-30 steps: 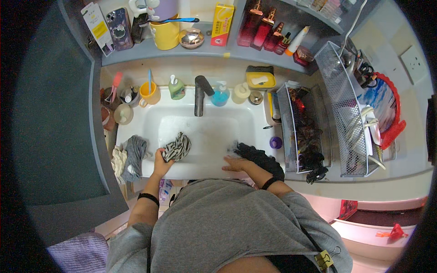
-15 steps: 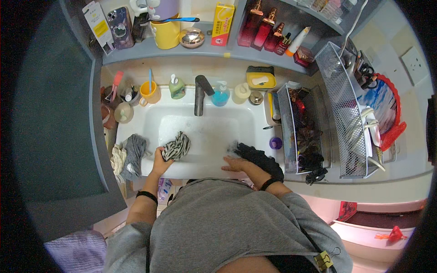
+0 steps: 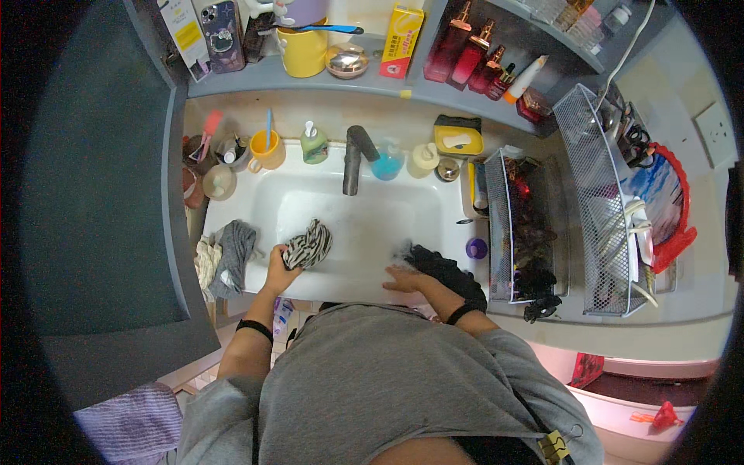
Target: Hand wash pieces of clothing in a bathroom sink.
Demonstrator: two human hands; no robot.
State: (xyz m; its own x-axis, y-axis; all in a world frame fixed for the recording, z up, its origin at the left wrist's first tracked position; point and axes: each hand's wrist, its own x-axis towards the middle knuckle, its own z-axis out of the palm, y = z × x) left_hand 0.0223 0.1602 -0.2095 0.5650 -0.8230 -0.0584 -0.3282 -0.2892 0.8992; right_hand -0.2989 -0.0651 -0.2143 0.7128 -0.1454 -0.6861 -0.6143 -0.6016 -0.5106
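Note:
My left hand (image 3: 280,269) is closed on a bunched black-and-white striped cloth (image 3: 308,246) at the left front of the white sink (image 3: 333,287). The crumpled cloth hangs over the inner basin wall. On the right, my right hand (image 3: 404,280) rests at the sink's front inner edge with its fingers stretched out and apart. Right beside it, a black cloth (image 3: 446,273) lies over the sink's right front corner, with my right wrist against it. A grey cloth (image 3: 235,260) and a cream cloth (image 3: 208,263) lie on the left rim.
A dark faucet (image 3: 352,159) stands at the back, between a green pump bottle (image 3: 315,144) and a blue soap bottle (image 3: 386,164). An orange mug (image 3: 268,150) is at the back left. Wire-mesh baskets (image 3: 504,232) line the right counter. A grey shelf (image 3: 294,85) hangs above.
The view has shifted slightly, so the shelf and back of the sink appear farther right. Both hands and the cloths keep nearly the same places in the sink.

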